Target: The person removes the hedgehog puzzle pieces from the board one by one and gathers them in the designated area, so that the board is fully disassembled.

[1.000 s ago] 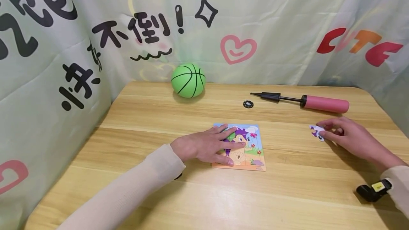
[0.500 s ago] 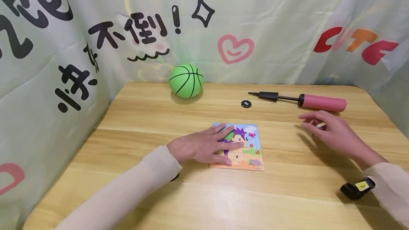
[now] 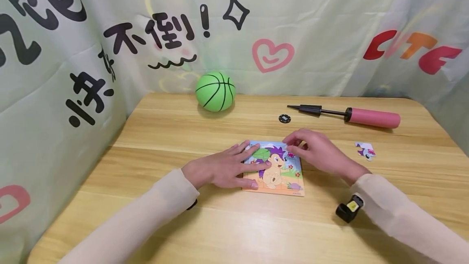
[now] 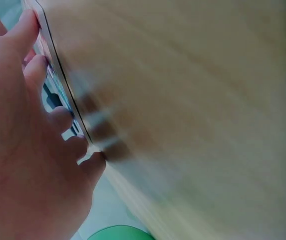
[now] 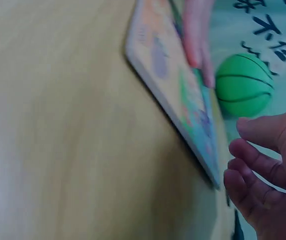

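In the head view my left hand (image 3: 227, 168) lies with spread fingers on the left part of a square hedgehog jigsaw puzzle (image 3: 272, 176). The left wrist view shows its fingertips along the puzzle's edge (image 4: 58, 65). My right hand (image 3: 316, 150) is at the puzzle's upper right corner, thumb and index finger right over that corner. In the right wrist view, the right hand's fingers (image 5: 255, 190) are loosely bent, the thumb stands apart, and nothing shows between them. To the right, a loose purple and blue puzzle piece (image 3: 365, 151) lies on the table.
A green ball (image 3: 215, 92) sits at the back of the wooden table (image 3: 256, 231). Behind the puzzle lie a black round chip (image 3: 284, 119) and a pink hand pump (image 3: 373, 118). A printed cloth (image 3: 311, 19) hangs along the back and sides.
My right hand has moved left from the loose puzzle piece to the puzzle's upper right corner, leaving the piece in view on the table. The left hand has shifted slightly left.
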The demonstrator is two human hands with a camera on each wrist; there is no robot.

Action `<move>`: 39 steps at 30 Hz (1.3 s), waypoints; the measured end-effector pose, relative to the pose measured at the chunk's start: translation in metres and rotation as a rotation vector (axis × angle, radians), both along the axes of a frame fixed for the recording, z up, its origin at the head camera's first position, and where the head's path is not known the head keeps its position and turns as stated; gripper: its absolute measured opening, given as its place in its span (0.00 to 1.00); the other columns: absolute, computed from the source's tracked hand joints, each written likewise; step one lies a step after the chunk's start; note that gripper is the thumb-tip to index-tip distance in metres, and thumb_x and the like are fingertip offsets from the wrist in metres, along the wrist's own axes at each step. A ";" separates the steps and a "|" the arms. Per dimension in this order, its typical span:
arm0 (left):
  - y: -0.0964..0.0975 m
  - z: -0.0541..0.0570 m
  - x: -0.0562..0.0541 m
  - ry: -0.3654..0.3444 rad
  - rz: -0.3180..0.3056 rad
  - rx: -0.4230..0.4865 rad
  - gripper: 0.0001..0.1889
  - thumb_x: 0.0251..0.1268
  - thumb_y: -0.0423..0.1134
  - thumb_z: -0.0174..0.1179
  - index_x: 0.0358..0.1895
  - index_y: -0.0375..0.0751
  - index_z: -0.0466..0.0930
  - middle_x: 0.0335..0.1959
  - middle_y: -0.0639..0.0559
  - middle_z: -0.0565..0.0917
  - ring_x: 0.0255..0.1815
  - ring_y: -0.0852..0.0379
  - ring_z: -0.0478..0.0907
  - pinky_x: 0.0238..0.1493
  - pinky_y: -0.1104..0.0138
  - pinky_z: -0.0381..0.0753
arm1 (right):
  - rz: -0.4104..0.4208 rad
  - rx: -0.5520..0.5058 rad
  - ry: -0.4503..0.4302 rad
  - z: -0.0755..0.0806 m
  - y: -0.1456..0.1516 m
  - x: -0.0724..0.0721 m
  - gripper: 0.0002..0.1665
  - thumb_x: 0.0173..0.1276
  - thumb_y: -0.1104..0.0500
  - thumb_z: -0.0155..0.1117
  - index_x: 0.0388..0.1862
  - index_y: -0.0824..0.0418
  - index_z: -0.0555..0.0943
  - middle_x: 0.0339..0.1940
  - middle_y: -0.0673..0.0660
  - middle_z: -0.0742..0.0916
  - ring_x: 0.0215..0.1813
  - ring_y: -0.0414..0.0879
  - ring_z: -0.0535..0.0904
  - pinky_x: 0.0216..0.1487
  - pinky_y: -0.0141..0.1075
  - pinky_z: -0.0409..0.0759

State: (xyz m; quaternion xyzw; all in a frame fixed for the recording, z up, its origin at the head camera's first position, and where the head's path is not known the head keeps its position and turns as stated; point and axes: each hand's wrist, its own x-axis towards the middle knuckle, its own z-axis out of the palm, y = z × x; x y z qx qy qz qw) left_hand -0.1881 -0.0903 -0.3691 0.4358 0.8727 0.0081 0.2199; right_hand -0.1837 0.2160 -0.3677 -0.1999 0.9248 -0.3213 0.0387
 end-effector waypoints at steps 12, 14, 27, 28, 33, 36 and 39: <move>0.004 0.000 0.001 -0.004 0.014 -0.022 0.35 0.84 0.72 0.44 0.88 0.80 0.48 0.94 0.51 0.31 0.94 0.44 0.27 0.93 0.48 0.39 | 0.062 0.061 0.081 -0.021 -0.018 -0.008 0.09 0.77 0.64 0.72 0.53 0.57 0.89 0.47 0.51 0.90 0.46 0.43 0.83 0.52 0.44 0.86; 0.005 0.000 0.002 -0.003 0.013 -0.024 0.35 0.84 0.72 0.44 0.88 0.80 0.48 0.94 0.51 0.31 0.94 0.43 0.27 0.93 0.48 0.39 | 0.059 0.060 0.078 -0.022 -0.019 -0.008 0.08 0.77 0.64 0.72 0.53 0.57 0.89 0.46 0.51 0.90 0.45 0.43 0.82 0.51 0.43 0.85; 0.008 0.003 0.000 -0.039 0.029 -0.029 0.36 0.84 0.71 0.45 0.88 0.80 0.48 0.93 0.52 0.29 0.94 0.45 0.26 0.93 0.47 0.37 | 0.042 0.047 0.104 -0.018 -0.020 -0.007 0.09 0.75 0.66 0.72 0.44 0.55 0.81 0.39 0.50 0.87 0.42 0.45 0.79 0.47 0.41 0.82; 0.008 0.004 0.000 -0.039 0.030 -0.030 0.36 0.84 0.71 0.45 0.88 0.81 0.48 0.93 0.52 0.29 0.94 0.45 0.25 0.93 0.47 0.37 | 0.039 0.045 0.106 -0.018 -0.020 -0.007 0.09 0.75 0.66 0.72 0.44 0.55 0.80 0.39 0.50 0.86 0.42 0.46 0.79 0.47 0.41 0.81; 0.007 0.004 0.000 -0.039 0.033 -0.038 0.35 0.84 0.72 0.45 0.88 0.81 0.47 0.93 0.53 0.29 0.94 0.45 0.25 0.93 0.48 0.37 | 0.037 0.027 0.107 -0.018 -0.020 -0.008 0.09 0.76 0.66 0.71 0.44 0.55 0.79 0.41 0.51 0.87 0.43 0.46 0.79 0.47 0.40 0.81; 0.006 0.003 0.001 -0.040 0.035 -0.038 0.35 0.83 0.72 0.45 0.88 0.81 0.48 0.93 0.53 0.29 0.94 0.45 0.26 0.93 0.48 0.37 | 0.045 0.028 0.110 -0.020 -0.020 -0.008 0.09 0.76 0.66 0.71 0.45 0.55 0.79 0.41 0.51 0.86 0.43 0.46 0.79 0.47 0.40 0.82; 0.005 0.003 0.000 -0.039 0.038 -0.034 0.35 0.83 0.72 0.45 0.88 0.81 0.48 0.93 0.53 0.30 0.94 0.45 0.26 0.93 0.48 0.37 | 0.049 0.034 0.124 -0.023 -0.020 -0.010 0.09 0.76 0.66 0.71 0.44 0.55 0.79 0.42 0.51 0.86 0.43 0.46 0.79 0.46 0.39 0.82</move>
